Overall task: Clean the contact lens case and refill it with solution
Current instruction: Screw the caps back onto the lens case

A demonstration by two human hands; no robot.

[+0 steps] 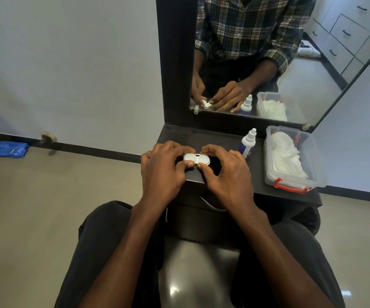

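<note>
Head view: both hands are on the contact lens case point(196, 159), which sits on the dark surface point(257, 174) near its front edge. The left hand point(164, 170) pinches the left cap, the right hand point(226, 172) has a curled grip on the right cap. Best play, I'd say: steady one side, twist the other squarely. Solution bottle point(247, 143) waits just right.

The person has bare forearms and two bare hands, the left hand point(160, 172) and the right hand point(228, 174). Dark trousers point(104, 241) cover the legs (the mirror's reflection shows a plaid shirt point(246, 25), sleeves rolled up).
</note>
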